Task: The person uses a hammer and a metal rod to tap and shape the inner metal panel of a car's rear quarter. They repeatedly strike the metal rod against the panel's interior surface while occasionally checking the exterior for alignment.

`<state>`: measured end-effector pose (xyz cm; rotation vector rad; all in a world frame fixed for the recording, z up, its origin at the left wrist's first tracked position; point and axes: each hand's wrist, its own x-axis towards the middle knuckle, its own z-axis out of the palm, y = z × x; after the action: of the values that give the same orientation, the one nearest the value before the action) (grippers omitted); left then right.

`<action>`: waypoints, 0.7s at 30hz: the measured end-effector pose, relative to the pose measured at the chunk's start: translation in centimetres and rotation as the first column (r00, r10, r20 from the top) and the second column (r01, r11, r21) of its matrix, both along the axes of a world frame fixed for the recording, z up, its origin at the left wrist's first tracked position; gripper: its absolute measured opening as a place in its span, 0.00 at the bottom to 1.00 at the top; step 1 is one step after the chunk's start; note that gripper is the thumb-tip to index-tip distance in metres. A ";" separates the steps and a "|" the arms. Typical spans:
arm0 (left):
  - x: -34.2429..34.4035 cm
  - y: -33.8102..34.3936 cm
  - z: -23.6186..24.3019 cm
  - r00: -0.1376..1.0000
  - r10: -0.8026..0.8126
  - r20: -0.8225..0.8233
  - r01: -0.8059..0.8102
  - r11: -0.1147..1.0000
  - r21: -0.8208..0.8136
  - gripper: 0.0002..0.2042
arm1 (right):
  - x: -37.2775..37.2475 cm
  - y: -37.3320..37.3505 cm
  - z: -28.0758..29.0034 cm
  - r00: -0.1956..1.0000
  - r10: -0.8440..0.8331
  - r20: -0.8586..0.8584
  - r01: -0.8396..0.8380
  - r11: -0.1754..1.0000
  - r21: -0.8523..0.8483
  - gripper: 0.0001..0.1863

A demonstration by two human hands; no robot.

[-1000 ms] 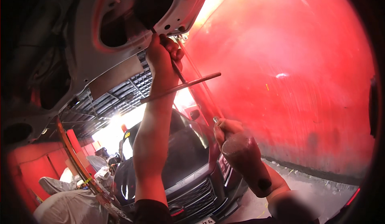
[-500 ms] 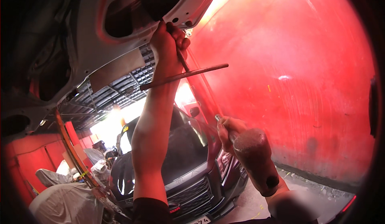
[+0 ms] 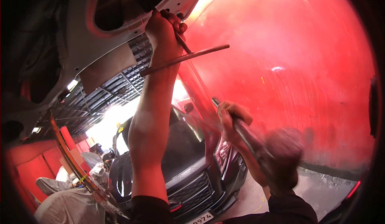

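Overhead, my left hand [image 3: 165,26] is closed round the shaft of a T-handled metal rod [image 3: 191,55], just below the edge of a raised pale car panel [image 3: 78,41] with large cut-out holes. The rod's crossbar passes in front of my left forearm; its upper end is hidden by my fist and the panel. Lower and to the right, my right hand [image 3: 236,113] grips a mallet [image 3: 280,154] by its handle, whose end sticks out past my fingers. The mallet's thick, dull head hangs to the lower right, blurred by motion and apart from the rod.
A dark car [image 3: 184,147] stands facing me below the panel. Along the right runs a large red wall [image 3: 288,83]. At the lower left are a covered object [image 3: 72,208] and an upright orange-brown strip [image 3: 66,147]. Metal roof beams [image 3: 116,85] show behind.
My right hand has risen slightly, and the mallet's head has swung to the right, away from the rod. My left hand keeps its hold; the whole view has shifted a little.
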<state>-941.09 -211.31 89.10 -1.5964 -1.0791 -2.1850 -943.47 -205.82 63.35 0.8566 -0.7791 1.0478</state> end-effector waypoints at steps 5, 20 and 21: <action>-0.8 0.5 0.3 0.997 -0.071 -0.017 0.072 0.997 0.037 0.16 | -6.4 -1.1 5.3 0.965 0.073 -0.253 -0.089 0.995 -0.052 0.08; -0.7 -0.9 -1.8 0.993 -0.116 -0.038 0.114 0.992 -0.056 0.15 | -2.7 1.2 1.3 0.701 -0.662 0.265 0.616 0.749 0.243 0.08; -0.6 -1.1 -2.0 0.994 -0.109 -0.017 0.108 0.992 -0.060 0.15 | -2.8 1.0 0.8 0.727 -0.635 0.260 0.604 0.772 0.197 0.08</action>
<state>-941.64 -212.44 87.15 -1.7369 -1.0842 -2.2190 -946.24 -204.85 64.18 0.4419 -1.2936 0.5363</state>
